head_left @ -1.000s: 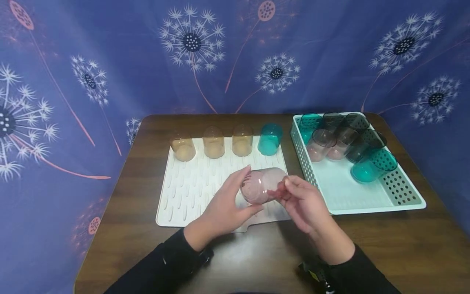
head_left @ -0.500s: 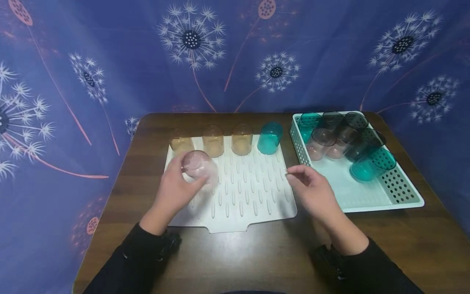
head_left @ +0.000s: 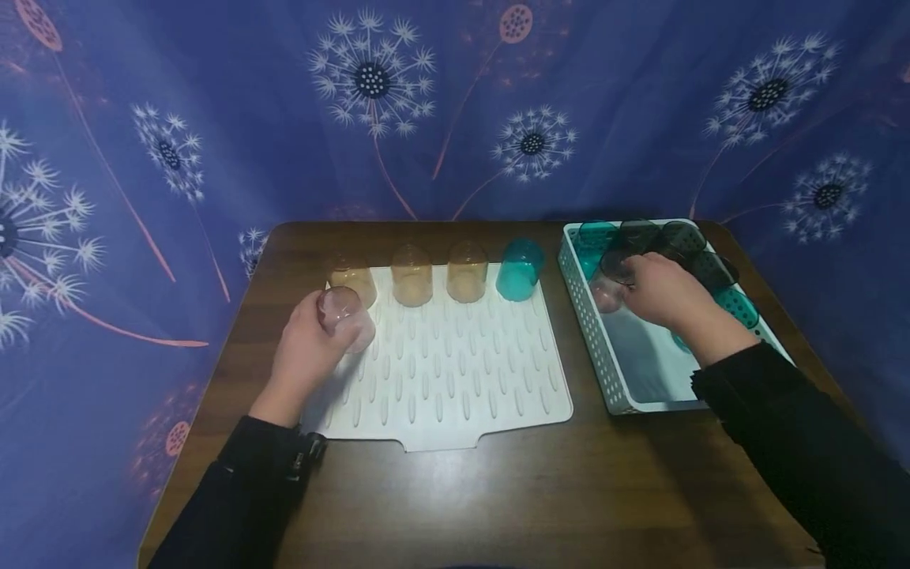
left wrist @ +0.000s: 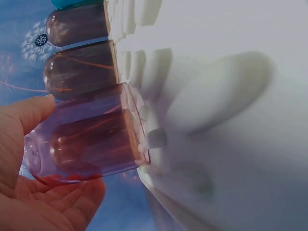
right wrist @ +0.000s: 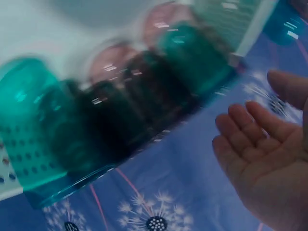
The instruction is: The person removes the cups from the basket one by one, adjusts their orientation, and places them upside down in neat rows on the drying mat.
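My left hand point(head_left: 304, 348) holds a clear pink cup point(head_left: 343, 314) upside down at the left side of the white ridged drying mat point(head_left: 455, 379). In the left wrist view, thumb and fingers curl round the pink cup point(left wrist: 86, 139), its rim at the mat's ridges; whether it touches is unclear. Behind it, upturned amber cups point(head_left: 412, 276) and one teal cup point(head_left: 520, 270) stand in a row. My right hand point(head_left: 671, 296) is over the pale basket, by a pink cup point(head_left: 607, 294). The right wrist view shows that hand point(right wrist: 264, 154) with loose fingers and nothing in them.
The pale perforated basket point(head_left: 604, 371) stands right of the mat and contains several teal, dark and pink cups, mouths up. The wooden table point(head_left: 455, 506) carries both. A blue dandelion-patterned cloth point(head_left: 455, 103) hangs behind. The right wrist view is blurred.
My left hand has carried the pink cup left, from mid-mat to the mat's left side. My right hand has let go of that cup and moved right, over the basket.
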`<state>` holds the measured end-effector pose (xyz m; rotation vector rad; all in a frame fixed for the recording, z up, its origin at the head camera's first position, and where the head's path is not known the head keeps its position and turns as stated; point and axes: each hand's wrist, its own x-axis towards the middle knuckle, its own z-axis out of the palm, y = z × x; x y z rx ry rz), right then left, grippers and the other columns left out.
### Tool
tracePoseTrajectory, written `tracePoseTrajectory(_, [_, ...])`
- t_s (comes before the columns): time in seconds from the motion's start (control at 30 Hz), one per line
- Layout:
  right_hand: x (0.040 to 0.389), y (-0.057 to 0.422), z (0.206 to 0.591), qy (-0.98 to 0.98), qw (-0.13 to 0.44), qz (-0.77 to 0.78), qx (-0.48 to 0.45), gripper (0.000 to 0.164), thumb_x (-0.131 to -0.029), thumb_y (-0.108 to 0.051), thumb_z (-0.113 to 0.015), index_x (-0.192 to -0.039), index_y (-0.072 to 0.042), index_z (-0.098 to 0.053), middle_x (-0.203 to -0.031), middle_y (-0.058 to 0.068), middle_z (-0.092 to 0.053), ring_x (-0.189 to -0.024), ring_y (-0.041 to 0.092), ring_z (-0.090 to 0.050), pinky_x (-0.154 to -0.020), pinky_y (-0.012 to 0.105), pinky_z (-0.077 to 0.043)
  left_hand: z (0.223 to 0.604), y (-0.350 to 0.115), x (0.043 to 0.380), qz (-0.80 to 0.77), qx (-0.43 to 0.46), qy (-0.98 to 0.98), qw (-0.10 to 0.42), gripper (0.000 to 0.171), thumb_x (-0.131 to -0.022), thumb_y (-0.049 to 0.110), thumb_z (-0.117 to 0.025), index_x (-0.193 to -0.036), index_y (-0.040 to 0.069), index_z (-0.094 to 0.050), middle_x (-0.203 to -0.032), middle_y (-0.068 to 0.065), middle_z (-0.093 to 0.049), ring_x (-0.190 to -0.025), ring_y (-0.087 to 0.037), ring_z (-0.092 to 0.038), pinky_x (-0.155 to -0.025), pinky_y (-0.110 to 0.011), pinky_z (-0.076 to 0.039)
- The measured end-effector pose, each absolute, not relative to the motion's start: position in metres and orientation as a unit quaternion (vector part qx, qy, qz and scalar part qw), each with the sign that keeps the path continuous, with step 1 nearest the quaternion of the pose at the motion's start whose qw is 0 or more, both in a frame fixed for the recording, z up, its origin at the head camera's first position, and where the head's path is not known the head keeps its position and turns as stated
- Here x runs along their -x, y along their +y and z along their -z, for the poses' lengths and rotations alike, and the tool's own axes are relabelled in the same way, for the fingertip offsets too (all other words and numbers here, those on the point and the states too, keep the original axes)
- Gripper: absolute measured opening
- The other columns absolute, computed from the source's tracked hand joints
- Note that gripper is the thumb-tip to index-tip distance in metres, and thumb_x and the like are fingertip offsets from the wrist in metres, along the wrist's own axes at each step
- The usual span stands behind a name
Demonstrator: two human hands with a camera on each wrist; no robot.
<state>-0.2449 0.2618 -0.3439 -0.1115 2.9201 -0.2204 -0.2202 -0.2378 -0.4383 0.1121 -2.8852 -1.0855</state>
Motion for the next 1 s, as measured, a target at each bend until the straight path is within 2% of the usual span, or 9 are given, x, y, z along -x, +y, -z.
tracePoseTrajectory(0.17, [0.260, 0.273, 0.370, 0.989, 0.120, 0.018, 0.080, 0.035, -0.099, -0.018, -0.059, -0.125, 0.005, -0.061, -0.113, 0.024, -0.068, -0.101, 0.038, -0.063, -0.094, 0.062, -0.050, 0.441, -0.232, 0.227, 0.362, -0.024, -0.932, 0.008, 0.087, -0.089, 0.046, -0.072, -0.154, 0.003, -0.032, -0.150, -0.027, -0.044, -0.132, -0.048, -0.050, -0.106, -0.064, -0.042])
tracePoseTrajectory(0.33, [0.260, 0.275, 0.370, 0.990, 0.113, 0.015, 0.080, 0.019, -0.099, -0.019, -0.060, -0.107, -0.004, -0.068, -0.096, 0.013, -0.071, -0.084, 0.028, -0.061, -0.081, 0.056, -0.052, 0.443, -0.229, 0.227, 0.359, -0.032, -0.933, 0.013, 0.091, -0.089, 0.046, -0.072, -0.158, 0.006, -0.027, -0.154, -0.027, -0.040, -0.137, -0.048, -0.046, -0.110, -0.063, -0.040])
tracePoseTrajectory(0.43, [0.256, 0.272, 0.357, 0.991, 0.107, 0.023, 0.075, 0.020, -0.099, -0.019, -0.059, -0.111, -0.005, -0.068, -0.103, 0.015, -0.071, -0.089, 0.030, -0.065, -0.080, 0.057, -0.052, 0.440, -0.229, 0.222, 0.355, -0.035, -0.934, 0.022, 0.099, -0.088, 0.047, -0.073, -0.161, 0.007, -0.020, -0.156, -0.030, -0.036, -0.141, -0.050, -0.040, -0.112, -0.065, -0.037])
tracePoseTrajectory(0.53, [0.247, 0.270, 0.337, 0.993, 0.089, 0.035, 0.073, 0.021, -0.099, -0.019, -0.059, -0.112, -0.005, -0.068, -0.107, 0.017, -0.070, -0.092, 0.032, -0.065, -0.077, 0.057, -0.051, 0.433, -0.227, 0.214, 0.359, -0.038, -0.932, 0.042, 0.103, -0.087, 0.047, -0.074, -0.162, 0.009, -0.015, -0.158, -0.029, -0.033, -0.145, -0.050, -0.034, -0.117, -0.067, -0.027])
tracePoseTrajectory(0.67, [0.227, 0.266, 0.310, 0.995, 0.025, 0.070, 0.073, 0.024, -0.102, -0.022, -0.056, -0.111, -0.002, -0.064, -0.103, 0.019, -0.067, -0.086, 0.033, -0.061, -0.070, 0.054, -0.049, 0.413, -0.219, 0.200, 0.382, -0.045, -0.919, 0.083, 0.098, -0.087, 0.048, -0.073, -0.163, 0.017, -0.018, -0.162, -0.020, -0.028, -0.150, -0.045, -0.024, -0.120, -0.066, -0.014])
tracePoseTrajectory(0.77, [0.209, 0.251, 0.303, 0.986, -0.048, 0.143, 0.071, 0.029, -0.104, -0.026, -0.056, -0.114, 0.001, -0.062, -0.105, 0.024, -0.066, -0.087, 0.038, -0.062, -0.071, 0.055, -0.047, 0.397, -0.208, 0.189, 0.412, -0.029, -0.903, 0.121, 0.090, -0.088, 0.044, -0.074, -0.161, 0.022, -0.026, -0.162, -0.015, -0.030, -0.150, -0.042, -0.023, -0.119, -0.065, -0.018])
tracePoseTrajectory(0.83, [0.198, 0.234, 0.305, 0.974, -0.073, 0.206, 0.058, 0.032, -0.105, -0.029, -0.054, -0.116, 0.001, -0.061, -0.106, 0.024, -0.065, -0.087, 0.037, -0.061, -0.070, 0.050, -0.046, 0.390, -0.198, 0.183, 0.424, 0.007, -0.894, 0.146, 0.085, -0.087, 0.040, -0.075, -0.158, 0.020, -0.033, -0.160, -0.014, -0.033, -0.149, -0.040, -0.027, -0.118, -0.065, -0.023])
tracePoseTrajectory(0.9, [0.188, 0.214, 0.314, 0.957, -0.070, 0.277, 0.048, 0.034, -0.106, -0.031, -0.052, -0.118, 0.000, -0.060, -0.108, 0.021, -0.065, -0.091, 0.033, -0.060, -0.072, 0.044, -0.047, 0.385, -0.185, 0.176, 0.431, 0.062, -0.886, 0.158, 0.082, -0.086, 0.035, -0.077, -0.155, 0.016, -0.039, -0.158, -0.014, -0.037, -0.147, -0.037, -0.032, -0.117, -0.063, -0.028])
tracePoseTrajectory(1.0, [0.176, 0.183, 0.333, 0.916, -0.020, 0.400, 0.038, 0.032, -0.106, -0.031, -0.051, -0.117, -0.002, -0.059, -0.108, 0.014, -0.065, -0.094, 0.026, -0.057, -0.076, 0.030, -0.048, 0.384, -0.161, 0.167, 0.431, 0.153, -0.877, 0.148, 0.081, -0.084, 0.032, -0.079, -0.152, 0.012, -0.042, -0.156, -0.012, -0.042, -0.146, -0.032, -0.038, -0.118, -0.058, -0.031])
